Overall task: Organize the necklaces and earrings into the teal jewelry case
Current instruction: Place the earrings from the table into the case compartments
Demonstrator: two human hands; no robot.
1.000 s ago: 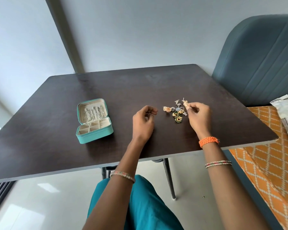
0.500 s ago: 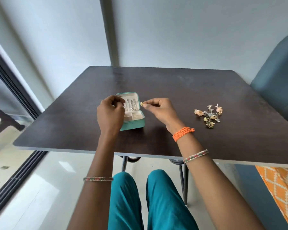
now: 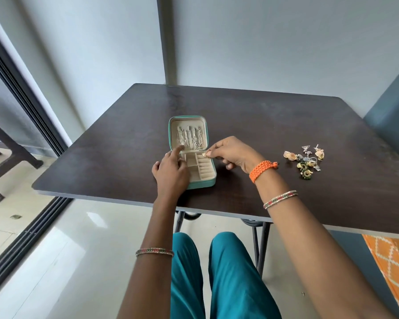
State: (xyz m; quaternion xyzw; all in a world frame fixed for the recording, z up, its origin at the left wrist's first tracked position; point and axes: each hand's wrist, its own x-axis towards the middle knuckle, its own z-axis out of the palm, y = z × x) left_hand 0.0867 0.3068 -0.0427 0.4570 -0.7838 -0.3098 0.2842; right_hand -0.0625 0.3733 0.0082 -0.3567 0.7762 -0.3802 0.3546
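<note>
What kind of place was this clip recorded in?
Probably a room in a home, not a workshop: a small dark folding table against a plain wall, a padded teal chair beside it, a glossy tiled floor, and a sliding door track at left.

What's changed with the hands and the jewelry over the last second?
The right hand carried a small gold earring from the earring pile across to the open teal jewelry case, still pinching it. The left hand moved onto the case, its fingers uncurling. The pile and the necklaces stayed put.
</note>
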